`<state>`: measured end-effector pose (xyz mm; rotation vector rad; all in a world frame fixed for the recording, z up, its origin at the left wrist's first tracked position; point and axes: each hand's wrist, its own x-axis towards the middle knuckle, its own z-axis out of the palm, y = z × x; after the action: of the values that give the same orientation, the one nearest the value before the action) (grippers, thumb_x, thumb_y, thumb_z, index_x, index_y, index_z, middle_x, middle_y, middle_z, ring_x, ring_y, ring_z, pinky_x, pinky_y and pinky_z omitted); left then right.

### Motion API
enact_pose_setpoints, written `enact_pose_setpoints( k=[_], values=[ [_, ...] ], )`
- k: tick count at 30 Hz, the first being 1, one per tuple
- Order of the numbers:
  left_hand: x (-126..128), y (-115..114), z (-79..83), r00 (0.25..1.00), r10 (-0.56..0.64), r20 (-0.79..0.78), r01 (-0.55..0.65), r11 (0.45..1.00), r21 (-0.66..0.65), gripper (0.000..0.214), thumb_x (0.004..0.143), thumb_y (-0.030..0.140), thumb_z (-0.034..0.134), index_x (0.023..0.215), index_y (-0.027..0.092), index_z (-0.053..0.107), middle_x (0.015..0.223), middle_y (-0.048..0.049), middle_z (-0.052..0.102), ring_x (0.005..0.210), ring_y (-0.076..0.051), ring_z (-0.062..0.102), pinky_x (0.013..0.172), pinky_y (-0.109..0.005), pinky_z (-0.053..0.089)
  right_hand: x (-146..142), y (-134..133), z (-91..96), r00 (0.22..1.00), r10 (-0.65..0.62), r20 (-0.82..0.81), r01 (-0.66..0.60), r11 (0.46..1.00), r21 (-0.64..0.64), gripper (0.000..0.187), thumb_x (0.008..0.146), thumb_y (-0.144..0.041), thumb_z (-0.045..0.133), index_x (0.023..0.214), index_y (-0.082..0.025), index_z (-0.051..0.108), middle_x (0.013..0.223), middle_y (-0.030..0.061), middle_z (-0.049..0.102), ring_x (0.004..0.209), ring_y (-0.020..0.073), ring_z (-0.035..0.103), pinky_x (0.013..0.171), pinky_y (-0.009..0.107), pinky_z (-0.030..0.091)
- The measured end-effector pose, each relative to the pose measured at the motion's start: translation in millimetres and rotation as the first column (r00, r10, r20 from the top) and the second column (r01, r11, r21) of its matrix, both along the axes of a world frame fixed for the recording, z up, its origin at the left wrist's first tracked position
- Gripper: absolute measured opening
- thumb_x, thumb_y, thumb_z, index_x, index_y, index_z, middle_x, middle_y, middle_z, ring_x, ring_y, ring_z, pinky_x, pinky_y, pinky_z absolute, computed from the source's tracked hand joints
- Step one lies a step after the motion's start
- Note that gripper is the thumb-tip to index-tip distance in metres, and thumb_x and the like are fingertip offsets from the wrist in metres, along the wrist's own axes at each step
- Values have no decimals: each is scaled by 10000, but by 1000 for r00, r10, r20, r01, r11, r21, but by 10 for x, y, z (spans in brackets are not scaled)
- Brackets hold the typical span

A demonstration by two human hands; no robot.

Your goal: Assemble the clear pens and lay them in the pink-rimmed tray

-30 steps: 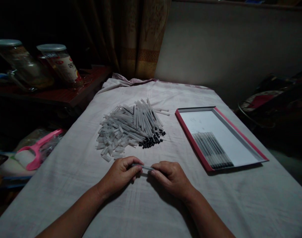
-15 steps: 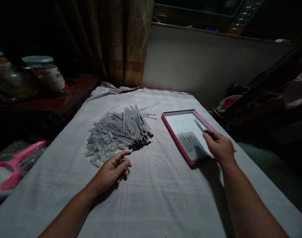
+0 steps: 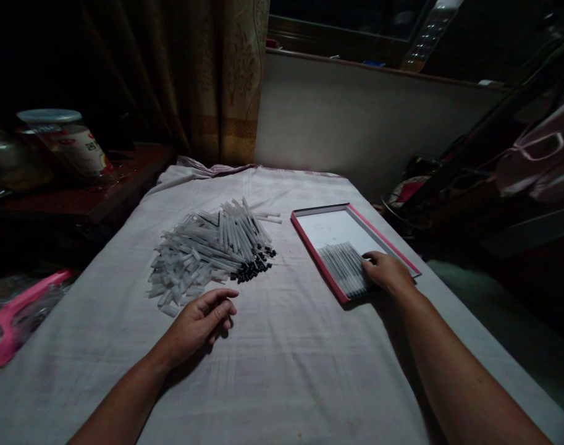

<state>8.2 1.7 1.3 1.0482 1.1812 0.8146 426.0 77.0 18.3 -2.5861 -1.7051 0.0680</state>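
Observation:
A pile of thin, translucent pen-like tubes with black ends lies on the cloth, short clear cap-like pieces at its near left. Just in front of this pile, my left hand is open and holds nothing, its index finger stretched and the others loosely bent. On the right is a shallow red-edged box with a white floor, where a row of the same tubes lies side by side. My right hand is inside it at the row's right end, fingers closed on a tube mostly hidden beneath them.
A pale cloth covers the table. To the left, lidded jars stand on a dark red side surface, with a pink plastic handle-like object lower down. A curtain and wall lie beyond; dark clutter stands at right.
My right hand has lowered the tube from above the box to the right end of the row. My left hand stays by the pile. The whole view has shifted slightly.

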Motion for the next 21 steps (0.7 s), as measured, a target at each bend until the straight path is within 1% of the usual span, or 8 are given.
enact_pose_setpoints(
  k=[3,6,10,14,16,18,20,21],
  values=[
    [-3,-1,-3,1000,2,-15,-2,1000,-14,578,699,591,750,1092,186,622,825,-21,620,574,-102,565,369,-150,336,9,24,28,1000,0,-2,0,999,-49,411,877,-348,504,1201,-226,724,1133,116,743,1013,300,684,754,350,506],
    [-9,1,-23,1000,5,-21,-5,1000,-13,578,696,594,748,1089,189,624,827,-21,621,583,-105,572,376,-151,339,8,57,57,1000,-10,4,10,996,-88,424,884,-300,477,1235,-242,708,1192,113,723,1062,307,674,796,357,510],
    [-8,5,-35,1000,4,-22,-4,1000,-12,563,705,588,740,1084,187,632,820,-25,627,578,-103,569,380,-150,335,2,102,85,1000,-1,5,2,993,-122,427,858,-252,486,1216,-263,719,1207,99,718,1086,307,668,791,351,515],
    [-5,5,-8,1000,-1,-17,1,1000,-6,547,706,576,737,1074,185,633,818,-29,638,576,-106,575,378,-151,342,-15,112,129,1000,8,28,-4,991,-137,408,827,-245,522,1170,-242,743,1179,123,727,1063,319,675,779,366,520],
    [-9,5,16,1000,-4,-13,4,1000,-11,545,705,571,736,1074,186,626,792,-19,639,531,-93,555,368,-153,341,-68,105,174,999,3,53,4,992,-123,409,834,-257,522,1182,-227,735,1184,137,723,1062,325,674,784,378,517],
    [-13,6,35,1000,-9,-2,9,999,-33,555,694,578,739,1064,183,618,743,0,632,454,-70,501,347,-155,332,-191,106,229,997,14,77,-9,998,-70,401,861,-282,507,1191,-218,725,1185,137,722,1058,322,674,788,377,512],
    [-16,8,38,1000,-2,15,2,999,-42,537,680,596,743,991,177,617,696,19,617,413,-57,468,330,-152,326,-402,127,278,994,77,78,-78,997,16,378,888,-302,491,1170,-222,731,1177,115,727,1052,305,674,794,359,506],
    [-17,10,33,1000,6,24,-5,999,-38,521,676,608,743,935,175,613,673,27,607,406,-53,465,327,-148,326,-539,148,296,989,136,66,-140,988,60,363,896,-300,490,1152,-226,737,1173,102,730,1051,290,674,800,345,503]
  ],
)
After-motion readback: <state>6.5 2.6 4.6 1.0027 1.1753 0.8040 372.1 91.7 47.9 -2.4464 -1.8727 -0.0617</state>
